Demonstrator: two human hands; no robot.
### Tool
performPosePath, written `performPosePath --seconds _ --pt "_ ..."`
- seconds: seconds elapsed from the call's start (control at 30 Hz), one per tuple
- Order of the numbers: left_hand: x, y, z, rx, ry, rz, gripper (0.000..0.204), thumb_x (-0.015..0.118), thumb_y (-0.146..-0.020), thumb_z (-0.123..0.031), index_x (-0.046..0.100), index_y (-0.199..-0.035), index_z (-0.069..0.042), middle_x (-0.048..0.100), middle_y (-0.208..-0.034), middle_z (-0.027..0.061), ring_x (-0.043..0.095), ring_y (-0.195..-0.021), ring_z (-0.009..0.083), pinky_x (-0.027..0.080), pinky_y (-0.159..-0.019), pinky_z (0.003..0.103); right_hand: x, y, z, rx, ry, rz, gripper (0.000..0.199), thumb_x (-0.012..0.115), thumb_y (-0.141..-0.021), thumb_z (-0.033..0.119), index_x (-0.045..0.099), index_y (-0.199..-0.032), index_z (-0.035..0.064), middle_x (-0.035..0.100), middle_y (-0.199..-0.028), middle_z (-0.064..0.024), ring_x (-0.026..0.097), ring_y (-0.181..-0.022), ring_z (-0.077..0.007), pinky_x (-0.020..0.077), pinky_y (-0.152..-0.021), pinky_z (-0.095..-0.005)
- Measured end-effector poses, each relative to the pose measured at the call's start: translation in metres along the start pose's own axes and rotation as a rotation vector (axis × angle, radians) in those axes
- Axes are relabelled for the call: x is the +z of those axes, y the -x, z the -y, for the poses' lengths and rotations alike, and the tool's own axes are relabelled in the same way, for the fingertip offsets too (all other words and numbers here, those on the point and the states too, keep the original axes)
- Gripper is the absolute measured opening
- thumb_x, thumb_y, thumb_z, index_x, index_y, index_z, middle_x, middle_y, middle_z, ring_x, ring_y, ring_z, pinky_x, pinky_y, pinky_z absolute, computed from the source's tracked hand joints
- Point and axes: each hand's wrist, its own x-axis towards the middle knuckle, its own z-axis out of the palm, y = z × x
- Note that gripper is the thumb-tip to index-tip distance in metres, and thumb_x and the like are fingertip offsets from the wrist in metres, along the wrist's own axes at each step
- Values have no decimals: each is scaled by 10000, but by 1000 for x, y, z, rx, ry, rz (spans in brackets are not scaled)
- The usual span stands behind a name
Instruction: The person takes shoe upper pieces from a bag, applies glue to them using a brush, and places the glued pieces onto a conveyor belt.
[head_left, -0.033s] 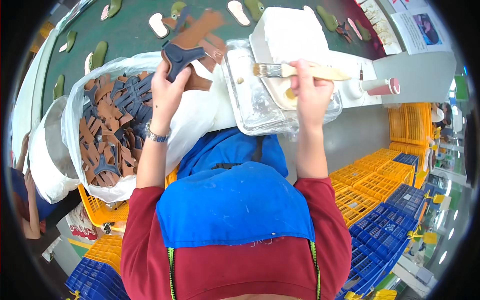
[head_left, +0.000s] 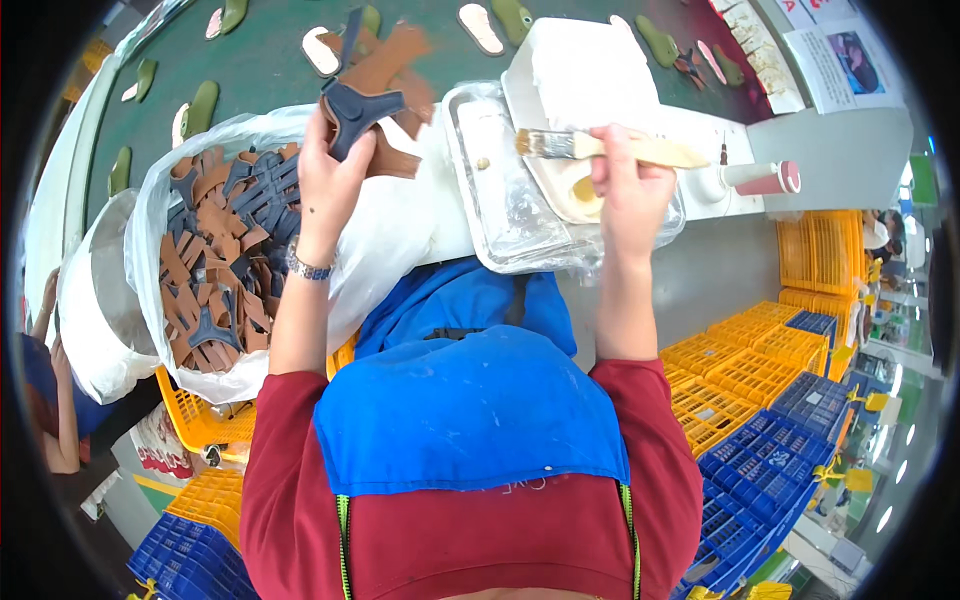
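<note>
My left hand [head_left: 335,190] is closed on a bundle of brown and navy sandal straps [head_left: 362,108], held up left of the tray; their far ends are blurred. In my right hand [head_left: 634,195] is a flat paintbrush [head_left: 555,145], bristles pointing left toward the straps but apart from them. Below the brush, a white tub [head_left: 556,197] with a yellowish patch inside stands in a plastic-covered clear tray [head_left: 490,240]. Many more straps [head_left: 215,250] fill a clear plastic bag [head_left: 150,210] beside my left forearm.
A green conveyor belt [head_left: 270,75] across the far side carries several soles and insoles. A white block [head_left: 585,75] stands behind the tub. Stacked yellow crates [head_left: 755,372] and blue crates [head_left: 760,450] line the right. Another person's arm [head_left: 62,400] shows at far left.
My left hand has shifted slightly left and down with the straps, which have swung a little. My right hand has moved slightly right and down with the paintbrush.
</note>
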Motion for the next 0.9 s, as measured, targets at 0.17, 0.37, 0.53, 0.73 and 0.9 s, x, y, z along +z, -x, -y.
performPosePath --seconds 0.17,0.37,0.53,0.73,0.9 --pt "-32 -21 -15 3 -127 -16 311 519 -788 -90 488 -1081 10 574 -823 59 513 -672 83 411 -599 192 -16 -3 9 -4 -78 -21 157 533 -815 131 585 -773 -12 473 -535 6 399 -458 -32 286 -411 -157" --pt "-59 -34 -23 85 -282 274 262 496 -825 -145 550 -1041 -6 593 -862 101 538 -780 127 409 -715 234 -16 -19 27 -15 -195 -11 200 513 -830 161 581 -769 -16 464 -526 3 375 -431 -35 260 -388 -158" --pt "-52 -27 -38 -118 229 496 308 510 -806 -128 522 -1051 57 590 -888 51 516 -807 83 412 -725 223 21 -34 46 -128 -199 254 189 526 -821 154 602 -774 -12 482 -529 17 382 -433 -17 254 -379 -153" --pt "-43 -20 -59 -445 418 646 287 518 -800 -159 563 -1025 14 552 -750 -24 408 -615 13 331 -548 168 69 -31 29 -292 29 487 163 584 -776 156 615 -740 1 515 -528 26 419 -452 -24 313 -406 -177" --pt "-45 -15 -76 -511 454 632 291 525 -790 -165 568 -1025 1 532 -717 -44 359 -578 10 291 -515 164 68 -37 13 -454 175 470 142 608 -751 137 609 -729 -3 508 -509 25 410 -438 -24 310 -395 -185"
